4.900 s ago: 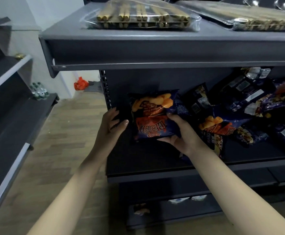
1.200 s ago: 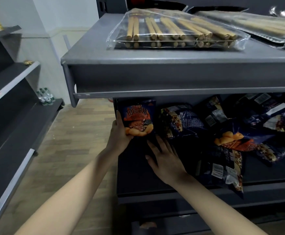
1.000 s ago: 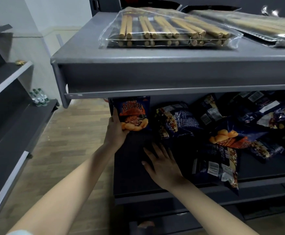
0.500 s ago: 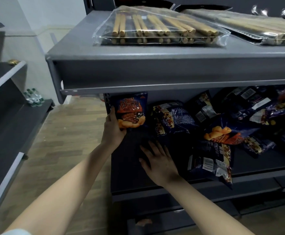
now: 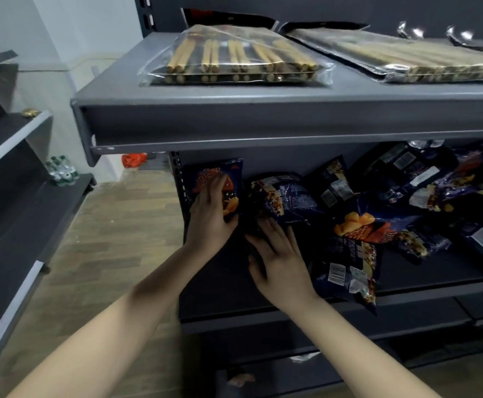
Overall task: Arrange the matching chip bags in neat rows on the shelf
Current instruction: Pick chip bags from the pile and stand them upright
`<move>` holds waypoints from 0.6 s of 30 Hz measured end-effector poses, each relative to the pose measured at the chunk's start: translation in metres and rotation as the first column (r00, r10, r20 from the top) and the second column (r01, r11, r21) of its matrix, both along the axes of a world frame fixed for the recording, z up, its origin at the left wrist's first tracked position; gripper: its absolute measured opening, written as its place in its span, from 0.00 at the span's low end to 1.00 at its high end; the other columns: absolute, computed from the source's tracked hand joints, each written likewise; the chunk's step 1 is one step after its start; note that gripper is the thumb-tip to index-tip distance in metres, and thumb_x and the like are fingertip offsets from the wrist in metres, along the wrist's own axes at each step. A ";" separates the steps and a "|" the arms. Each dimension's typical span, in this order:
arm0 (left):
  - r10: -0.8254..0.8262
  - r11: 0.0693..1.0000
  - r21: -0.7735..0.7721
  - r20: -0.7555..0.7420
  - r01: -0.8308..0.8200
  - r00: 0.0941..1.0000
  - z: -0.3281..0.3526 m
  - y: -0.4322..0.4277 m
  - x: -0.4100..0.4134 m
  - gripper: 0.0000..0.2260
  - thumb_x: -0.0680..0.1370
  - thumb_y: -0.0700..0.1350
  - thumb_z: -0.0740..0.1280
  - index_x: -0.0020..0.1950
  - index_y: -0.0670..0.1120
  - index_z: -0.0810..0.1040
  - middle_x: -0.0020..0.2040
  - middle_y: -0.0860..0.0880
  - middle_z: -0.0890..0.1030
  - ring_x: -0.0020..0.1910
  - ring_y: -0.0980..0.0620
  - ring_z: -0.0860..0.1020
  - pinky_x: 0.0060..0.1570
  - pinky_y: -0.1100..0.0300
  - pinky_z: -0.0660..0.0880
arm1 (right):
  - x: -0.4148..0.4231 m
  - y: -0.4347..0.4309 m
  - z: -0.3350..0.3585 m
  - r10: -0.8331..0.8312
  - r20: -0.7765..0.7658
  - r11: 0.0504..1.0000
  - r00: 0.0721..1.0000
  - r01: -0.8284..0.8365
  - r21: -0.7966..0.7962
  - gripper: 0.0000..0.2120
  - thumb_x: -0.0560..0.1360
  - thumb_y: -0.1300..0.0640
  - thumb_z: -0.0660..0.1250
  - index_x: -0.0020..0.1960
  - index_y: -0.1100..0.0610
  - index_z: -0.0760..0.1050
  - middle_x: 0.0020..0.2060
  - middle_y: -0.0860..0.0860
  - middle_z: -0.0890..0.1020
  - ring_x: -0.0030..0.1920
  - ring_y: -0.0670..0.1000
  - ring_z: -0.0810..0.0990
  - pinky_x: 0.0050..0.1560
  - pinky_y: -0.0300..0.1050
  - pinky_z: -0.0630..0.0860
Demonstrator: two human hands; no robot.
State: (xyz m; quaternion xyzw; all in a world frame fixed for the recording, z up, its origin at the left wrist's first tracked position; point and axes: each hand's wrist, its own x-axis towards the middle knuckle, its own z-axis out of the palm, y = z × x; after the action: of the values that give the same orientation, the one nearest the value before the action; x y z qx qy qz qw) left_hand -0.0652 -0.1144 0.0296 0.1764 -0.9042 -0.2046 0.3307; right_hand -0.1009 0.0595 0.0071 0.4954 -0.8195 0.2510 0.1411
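Progress was slight — one orange chip bag (image 5: 230,172) stood upright under the flat-fingered left grip (image 5: 210,216), right grip (image 5: 280,259) spread on the shelf (image 5: 406,301), while the other bags (image 5: 392,219) lay jumbled.

Left hand (image 5: 209,221) pressing chip bag (image 5: 230,171), shelf (image 5: 220,285)

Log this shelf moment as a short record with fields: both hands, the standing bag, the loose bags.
left hand: fingers laid on the front of the standing chip bag
standing chip bag: upright at the left end of the shelf, against the back panel
right hand: flat, fingers spread, down at the shelf beside that bag
loose bags: jumbled to the right, not in rows
above: clear stick packs lying flat
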 end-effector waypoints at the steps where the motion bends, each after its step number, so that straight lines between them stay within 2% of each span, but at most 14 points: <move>1: -0.032 0.999 -0.018 -0.021 0.031 0.999 0.006 0.011 -0.005 0.35 0.70 0.42 0.73 0.73 0.43 0.60 0.69 0.39 0.66 0.67 0.39 0.67 0.61 0.42 0.70 | -0.006 0.005 0.009 -0.023 -0.018 1.000 1.000 0.022 -0.019 0.20 0.74 0.52 0.57 0.64 0.55 0.74 0.69 0.56 0.70 0.72 0.57 0.62 0.72 0.58 0.54; 5: -0.201 0.979 -0.035 -0.108 0.198 0.974 0.027 0.057 -0.029 0.30 0.72 0.42 0.70 0.72 0.41 0.62 0.69 0.42 0.68 0.69 0.45 0.66 0.67 0.50 0.67 | -0.033 0.033 0.039 -0.144 -0.046 0.987 0.989 0.140 -0.074 0.21 0.73 0.54 0.57 0.63 0.57 0.74 0.67 0.58 0.71 0.71 0.61 0.64 0.71 0.62 0.56; 9: -0.355 0.935 -0.028 -0.120 0.355 0.927 0.040 0.100 -0.051 0.30 0.72 0.40 0.69 0.72 0.42 0.62 0.69 0.43 0.67 0.68 0.48 0.66 0.67 0.60 0.63 | -0.056 0.072 0.053 -0.273 -0.046 0.959 0.961 0.268 -0.094 0.21 0.72 0.54 0.57 0.62 0.58 0.74 0.67 0.59 0.71 0.71 0.63 0.64 0.71 0.63 0.56; 10: -0.395 0.917 0.010 -0.111 0.398 0.912 0.040 0.109 -0.056 0.31 0.72 0.40 0.69 0.72 0.43 0.61 0.69 0.43 0.67 0.68 0.48 0.67 0.67 0.61 0.64 | -0.059 0.083 0.055 -0.303 -0.041 0.950 0.952 0.298 -0.097 0.21 0.72 0.54 0.58 0.63 0.58 0.74 0.67 0.59 0.71 0.71 0.63 0.63 0.71 0.63 0.56; 12: -0.474 0.871 0.105 -0.079 0.480 0.877 0.038 0.126 -0.067 0.33 0.73 0.41 0.69 0.74 0.43 0.57 0.71 0.42 0.65 0.68 0.48 0.67 0.66 0.56 0.67 | -0.064 0.105 0.056 -0.361 -0.038 0.930 0.932 0.357 -0.088 0.20 0.71 0.56 0.62 0.63 0.58 0.73 0.68 0.59 0.70 0.71 0.64 0.62 0.71 0.65 0.57; 13: -0.503 0.851 0.142 -0.060 0.506 0.862 0.036 0.134 -0.073 0.35 0.74 0.43 0.70 0.75 0.44 0.55 0.72 0.42 0.64 0.69 0.48 0.66 0.66 0.55 0.67 | -0.065 0.115 0.055 -0.389 -0.034 0.920 0.921 0.387 -0.065 0.21 0.71 0.58 0.65 0.63 0.58 0.72 0.69 0.59 0.69 0.72 0.64 0.62 0.70 0.66 0.57; 15: -0.526 0.834 0.191 -0.010 0.518 0.851 0.032 0.147 -0.084 0.39 0.73 0.45 0.71 0.76 0.45 0.50 0.74 0.43 0.61 0.71 0.49 0.64 0.66 0.64 0.62 | -0.067 0.133 0.052 -0.440 -0.023 0.897 0.898 0.441 0.022 0.24 0.70 0.58 0.68 0.66 0.57 0.71 0.71 0.59 0.65 0.73 0.64 0.59 0.71 0.66 0.55; 17: -0.518 0.835 0.233 0.033 0.498 0.855 0.027 0.156 -0.095 0.41 0.73 0.45 0.72 0.76 0.45 0.48 0.75 0.43 0.59 0.70 0.49 0.64 0.60 0.72 0.58 | -0.068 0.148 0.048 -0.468 -0.016 0.878 0.884 0.467 0.108 0.27 0.71 0.56 0.68 0.69 0.56 0.68 0.74 0.58 0.61 0.74 0.63 0.55 0.71 0.67 0.53; 18: -0.513 0.836 0.253 0.044 0.487 0.857 0.024 0.159 -0.100 0.42 0.72 0.45 0.72 0.76 0.45 0.47 0.74 0.43 0.60 0.69 0.48 0.66 0.58 0.72 0.59 | -0.068 0.154 0.047 -0.477 -0.011 0.870 0.879 0.474 0.134 0.28 0.72 0.54 0.68 0.71 0.55 0.67 0.74 0.57 0.60 0.75 0.63 0.54 0.72 0.67 0.51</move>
State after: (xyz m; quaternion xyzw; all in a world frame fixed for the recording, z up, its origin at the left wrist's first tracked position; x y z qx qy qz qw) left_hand -0.1650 0.0448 0.0534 -0.0174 -0.9052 -0.3784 0.1925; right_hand -0.1689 0.2139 0.0538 0.2840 -0.9326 0.1589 0.1560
